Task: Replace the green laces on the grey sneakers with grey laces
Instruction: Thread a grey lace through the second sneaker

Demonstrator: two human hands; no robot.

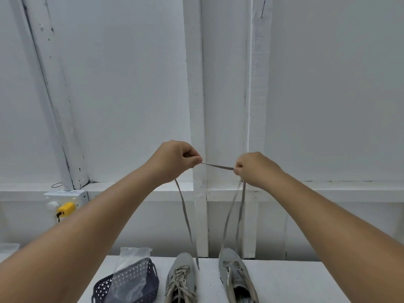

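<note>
Holding both hands raised well above the white table (284,281), each closed in a pinch. Gripping the grey lace (217,166) with the left hand (175,160) at its thumb and forefinger, and gripping the same lace with the right hand (255,169) in the same way. Stretching a short taut span between the two pinches, its long axis running roughly 9 to 3 o'clock and dipping slightly toward the right hand.

Hanging from the left hand, one strand falling toward 5 o'clock, its tip ending just beside the toe of the left-hand sneaker (181,278). Dropping from the right hand, two blurred strands heading toward 6 o'clock and reaching the toe region of the right-hand sneaker (236,276). Not showing clearly whether those strands are threaded through its eyelets.

Judging the work to be on the right-hand sneaker, the left-hand one being fully laced, its lace colour too pale to call. Expecting the next move to depend on the sneaker lying straight down, at 6 o'clock from the right hand, which is the nearer one. Standing off at 7 o'clock on the table, a dark basket (150,278) holding a plastic bag (131,259).
</note>
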